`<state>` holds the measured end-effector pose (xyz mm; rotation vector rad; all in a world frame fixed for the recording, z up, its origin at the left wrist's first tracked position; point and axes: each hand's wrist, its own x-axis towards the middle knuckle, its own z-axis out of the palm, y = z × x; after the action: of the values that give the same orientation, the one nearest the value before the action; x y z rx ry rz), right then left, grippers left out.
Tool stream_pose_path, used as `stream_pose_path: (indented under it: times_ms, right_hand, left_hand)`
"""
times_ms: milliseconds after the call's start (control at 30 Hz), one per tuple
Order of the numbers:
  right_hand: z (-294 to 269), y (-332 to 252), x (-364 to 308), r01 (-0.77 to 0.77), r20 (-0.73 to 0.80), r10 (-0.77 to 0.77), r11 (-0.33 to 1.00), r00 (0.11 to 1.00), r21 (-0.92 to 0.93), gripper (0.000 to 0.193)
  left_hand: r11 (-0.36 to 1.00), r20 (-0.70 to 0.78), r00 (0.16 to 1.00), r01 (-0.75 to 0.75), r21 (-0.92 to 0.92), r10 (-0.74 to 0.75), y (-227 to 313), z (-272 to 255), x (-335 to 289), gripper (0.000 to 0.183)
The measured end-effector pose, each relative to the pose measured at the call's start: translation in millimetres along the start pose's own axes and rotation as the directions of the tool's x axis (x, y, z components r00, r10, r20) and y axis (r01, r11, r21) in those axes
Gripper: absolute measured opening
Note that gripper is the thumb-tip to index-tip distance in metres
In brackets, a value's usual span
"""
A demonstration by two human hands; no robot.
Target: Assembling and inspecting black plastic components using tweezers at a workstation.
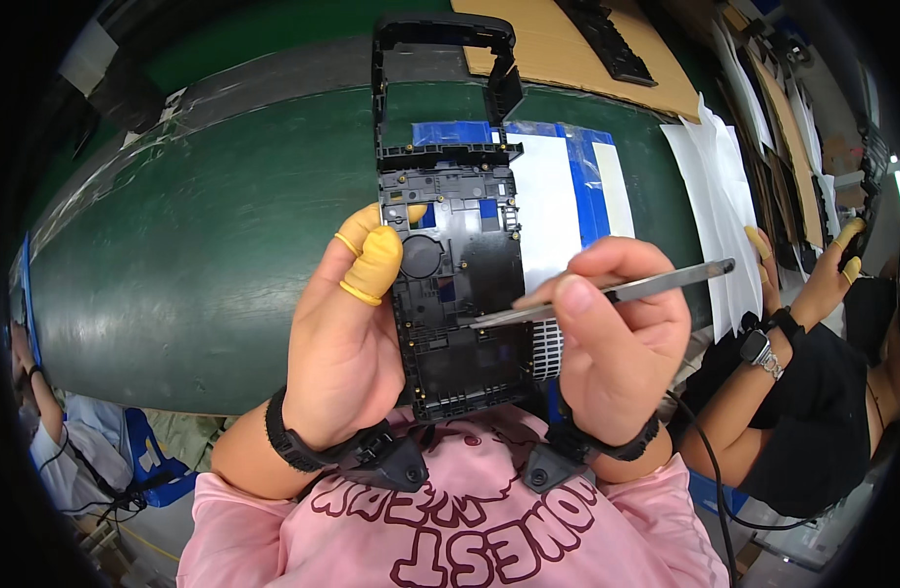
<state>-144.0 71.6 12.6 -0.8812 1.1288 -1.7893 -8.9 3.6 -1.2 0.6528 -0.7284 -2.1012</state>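
Note:
A long black plastic housing [475,257], with an open frame at its far end and small brass-coloured inserts, is held up in front of me over the table's near edge. My left hand [347,333] grips its left side, the thumb in a yellow finger cot on the face and another cot-covered fingertip behind. Metal tweezers [656,282] are pinched in my right hand [622,343]. Their tips rest at or just over the housing's lower middle; contact is hard to tell. Whether the tips hold anything is too small to see.
Beneath lies a green table [195,245], with blue-and-white taped sheets [543,186] behind the housing. Cardboard [656,64] carries another black part [617,44] at the far right. White sheets [710,216] stand beside a co-worker's cot-covered hand [823,279]. Another person's arm [43,392] shows far left.

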Motion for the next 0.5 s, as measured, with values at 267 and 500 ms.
stream_pose_path:
  times_ms: [267,500]
  right_hand:
    - [10,14,1,-0.018,-0.032,0.020,0.999,0.999,0.037,0.019]
    - [11,14,1,-0.017,-0.015,0.018,0.998,1.000,0.065,0.020]
  left_hand:
    - [0.997,0.004,0.999,-0.050,-0.058,0.050,1,1,-4,0.036]
    - [0.997,0.022,0.999,-0.023,-0.079,0.025,3,-1,-5,0.034]
